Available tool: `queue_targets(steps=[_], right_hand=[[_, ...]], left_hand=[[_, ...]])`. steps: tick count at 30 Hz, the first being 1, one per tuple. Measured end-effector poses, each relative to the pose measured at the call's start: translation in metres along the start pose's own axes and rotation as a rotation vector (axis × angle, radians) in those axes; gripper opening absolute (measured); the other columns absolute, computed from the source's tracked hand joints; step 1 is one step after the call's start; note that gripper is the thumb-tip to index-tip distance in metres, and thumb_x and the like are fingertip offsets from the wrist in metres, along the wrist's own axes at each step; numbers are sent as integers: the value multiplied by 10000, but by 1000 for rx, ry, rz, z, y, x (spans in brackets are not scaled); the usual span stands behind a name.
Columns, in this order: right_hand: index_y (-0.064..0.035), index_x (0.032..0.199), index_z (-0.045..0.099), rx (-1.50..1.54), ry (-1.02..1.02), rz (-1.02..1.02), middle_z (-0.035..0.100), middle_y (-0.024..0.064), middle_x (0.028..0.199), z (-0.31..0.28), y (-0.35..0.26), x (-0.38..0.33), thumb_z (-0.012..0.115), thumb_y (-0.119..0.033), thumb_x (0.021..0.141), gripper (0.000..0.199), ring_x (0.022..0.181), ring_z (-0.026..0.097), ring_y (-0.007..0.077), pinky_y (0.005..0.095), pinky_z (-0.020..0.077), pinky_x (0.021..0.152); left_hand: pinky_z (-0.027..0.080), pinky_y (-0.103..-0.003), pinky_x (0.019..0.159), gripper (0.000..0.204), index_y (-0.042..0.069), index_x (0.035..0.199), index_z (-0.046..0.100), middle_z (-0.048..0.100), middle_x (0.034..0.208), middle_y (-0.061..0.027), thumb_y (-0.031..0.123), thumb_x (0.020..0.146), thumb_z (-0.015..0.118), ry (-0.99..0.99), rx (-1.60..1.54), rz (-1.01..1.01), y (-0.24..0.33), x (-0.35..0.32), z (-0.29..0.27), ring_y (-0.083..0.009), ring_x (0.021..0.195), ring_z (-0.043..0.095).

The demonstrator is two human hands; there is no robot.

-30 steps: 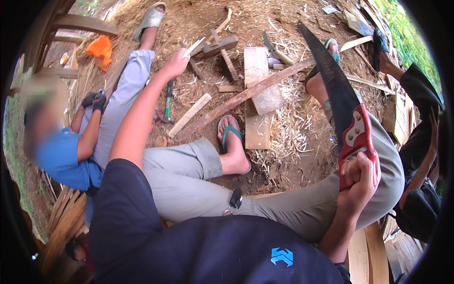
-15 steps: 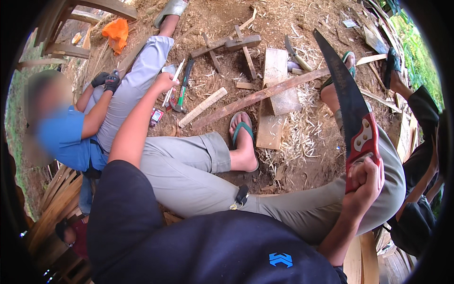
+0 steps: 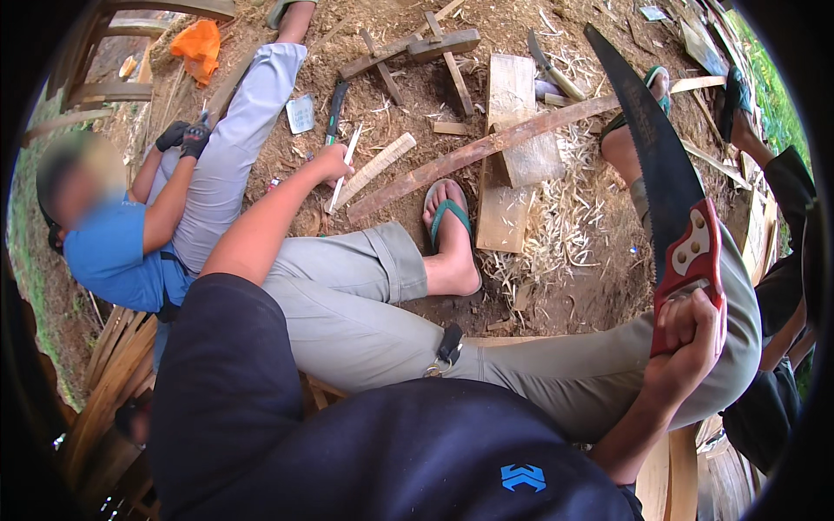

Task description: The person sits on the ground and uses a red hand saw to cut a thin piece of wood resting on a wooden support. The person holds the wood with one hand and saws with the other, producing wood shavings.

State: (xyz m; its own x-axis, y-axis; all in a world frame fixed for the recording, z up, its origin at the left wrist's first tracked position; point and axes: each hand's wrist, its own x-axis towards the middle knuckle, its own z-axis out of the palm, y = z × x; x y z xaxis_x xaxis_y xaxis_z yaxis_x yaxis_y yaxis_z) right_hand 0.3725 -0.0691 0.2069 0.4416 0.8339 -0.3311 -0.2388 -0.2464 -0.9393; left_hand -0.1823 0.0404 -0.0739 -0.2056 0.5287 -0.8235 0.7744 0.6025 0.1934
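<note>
My right hand (image 3: 688,340) is wrapped round the red handle of a curved handsaw (image 3: 647,143), its dark toothed blade pointing up and away above my knee. Over the ground at centre left, my left hand (image 3: 329,163) has its fingers closed on a thin white stick (image 3: 340,184). Just beyond that hand lies a hammer (image 3: 337,108), its head mostly hidden. A short pale wood strip (image 3: 382,161) lies right of the left hand. The long reddish-brown wood strip (image 3: 452,167) rests across a wooden block (image 3: 530,156) on a plank (image 3: 502,227).
A co-worker in a blue shirt (image 3: 122,252) and dark gloves sits at left. Another person's dark-clothed legs (image 3: 786,200) are at right. A curved knife (image 3: 556,68), a wooden marking gauge (image 3: 443,45), an orange bag (image 3: 196,50) and wood shavings (image 3: 569,230) lie on the ground.
My left hand has moved right, away from beside the hammer, and the white stick has come with it. The saw has shifted slightly right in the picture, still in my right hand.
</note>
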Motion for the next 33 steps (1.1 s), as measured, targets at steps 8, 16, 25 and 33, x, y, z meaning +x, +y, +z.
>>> queue_targets(steps=[8,16,25,33], right_hand=[[-40,878,523,21,47,6,343,-57,615,-4,-1,-2,544,-75,967,98,514,288,40,233,317,528],[-25,914,621,-132,-12,-138,495,-47,628,-10,5,-5,606,-79,911,57,474,398,22,203,293,442],[11,831,668,-316,-252,-243,558,-33,654,-29,26,-63,629,-54,858,80,579,483,32,224,359,522],[10,763,608,-481,-329,-231,490,-38,613,-51,80,-94,635,-95,836,132,573,427,35,257,333,516]], left_hand=[[520,-477,997,528,29,1279,560,670,1227,-237,268,853,760,225,580,80,24,-23,0,-385,1144,654],[563,-350,746,549,48,1321,575,692,1140,-109,461,967,650,14,-23,344,121,-77,-24,-198,857,696],[512,-467,979,669,59,1389,500,654,1241,-240,401,860,724,283,280,574,176,-119,105,-360,1172,644],[531,-531,911,449,124,1311,520,699,1163,-191,257,896,630,429,256,501,173,-112,123,-395,1101,668]])
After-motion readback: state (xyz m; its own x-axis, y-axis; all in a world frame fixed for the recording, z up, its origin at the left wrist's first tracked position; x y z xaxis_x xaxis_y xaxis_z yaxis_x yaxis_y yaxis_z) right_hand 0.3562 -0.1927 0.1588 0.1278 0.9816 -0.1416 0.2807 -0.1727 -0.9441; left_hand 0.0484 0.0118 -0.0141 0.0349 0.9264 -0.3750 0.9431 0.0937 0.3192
